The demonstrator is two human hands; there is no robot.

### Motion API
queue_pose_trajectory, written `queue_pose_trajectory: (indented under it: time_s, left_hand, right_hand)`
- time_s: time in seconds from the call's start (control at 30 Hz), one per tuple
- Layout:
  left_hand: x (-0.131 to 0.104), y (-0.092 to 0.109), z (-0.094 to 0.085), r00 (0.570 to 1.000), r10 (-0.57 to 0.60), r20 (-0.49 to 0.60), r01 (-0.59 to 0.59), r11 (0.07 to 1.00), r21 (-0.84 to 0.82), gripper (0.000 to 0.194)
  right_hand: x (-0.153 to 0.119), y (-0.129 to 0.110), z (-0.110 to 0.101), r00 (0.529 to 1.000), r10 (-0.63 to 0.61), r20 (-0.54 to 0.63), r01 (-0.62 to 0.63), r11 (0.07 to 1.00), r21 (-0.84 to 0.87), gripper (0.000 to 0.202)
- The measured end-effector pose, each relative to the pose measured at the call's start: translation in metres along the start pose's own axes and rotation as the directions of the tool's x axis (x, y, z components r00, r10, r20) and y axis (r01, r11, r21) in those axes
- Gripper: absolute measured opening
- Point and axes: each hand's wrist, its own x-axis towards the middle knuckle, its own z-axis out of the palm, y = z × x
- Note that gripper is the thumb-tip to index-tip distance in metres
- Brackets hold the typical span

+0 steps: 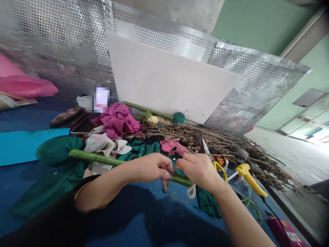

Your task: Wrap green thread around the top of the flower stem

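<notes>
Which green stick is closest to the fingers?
The front stick, right at the fingers, its big green ball on the left. The other stick lies back by the white board, its own ball on the right.

Glare (323,132) at far right, foreground shadow (164,219), blurred edges

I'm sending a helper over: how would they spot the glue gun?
Find the blue work surface, then the right hand above it. To that hand's right lies the yellow glue gun; unlike the yellow-handled scissors nearby, it trails a black cord.
</notes>
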Motion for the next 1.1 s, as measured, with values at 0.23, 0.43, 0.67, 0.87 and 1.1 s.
queue_pose_trajectory:
  time_s: [0.23, 0.43, 0.67, 0.87, 1.1]
  left_hand:
    - [0.002, -0.003, -0.003, 0.991, 0.085, -0.104, -0.077, 0.994, 0.08, 0.006]
    - [-0.003, 0.0, -0.009, 0.938, 0.195, -0.288, -0.129, 0.964, 0.232, 0.009]
    - [-0.009, 0.008, -0.006, 0.859, 0.278, -0.431, -0.061, 0.889, 0.454, 0.014]
    - [-0.014, 0.008, -0.007, 0.808, 0.307, -0.504, -0.052, 0.888, 0.457, 0.011]
    - [-0.018, 0.012, -0.008, 0.774, 0.313, -0.551, -0.052, 0.898, 0.437, 0.011]
  right_hand:
    - [0.004, -0.003, -0.006, 0.998, 0.06, -0.03, -0.06, 0.998, 0.014, 0.039]
    - [0.009, -0.018, -0.027, 0.966, 0.255, 0.039, -0.258, 0.958, 0.127, 0.026]
    - [0.015, -0.046, -0.018, 0.89, 0.446, -0.097, -0.411, 0.875, 0.258, 0.02]
    - [0.012, -0.057, 0.002, 0.84, 0.523, -0.148, -0.47, 0.836, 0.283, 0.022]
    - [0.013, -0.055, 0.017, 0.858, 0.475, -0.198, -0.426, 0.871, 0.242, 0.027]
